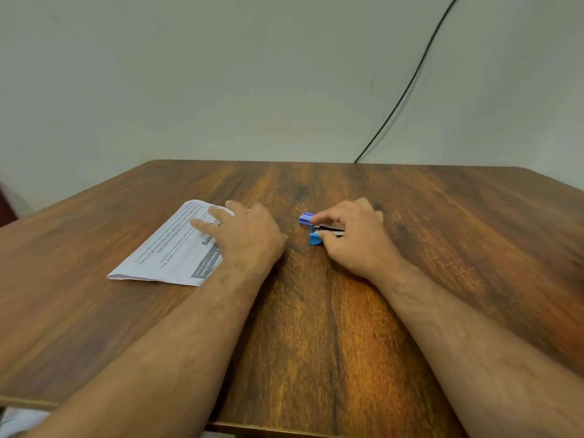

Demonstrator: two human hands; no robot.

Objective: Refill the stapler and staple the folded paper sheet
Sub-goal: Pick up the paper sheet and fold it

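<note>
The left hand [243, 235] is lying flat on the folded paper [170, 248] while the right hand [354, 238] is pinching the blue stapler [316, 237] beside a small staple box [306, 218].

Plain room: wooden table [316, 311] against bare wall [252, 74], trailing cable [407, 86]

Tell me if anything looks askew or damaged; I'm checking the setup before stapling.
Nothing damaged. The folded paper sheet lies skewed to the table edge under the left hand; the right hand grips the blue stapler beside the staple box.
</note>
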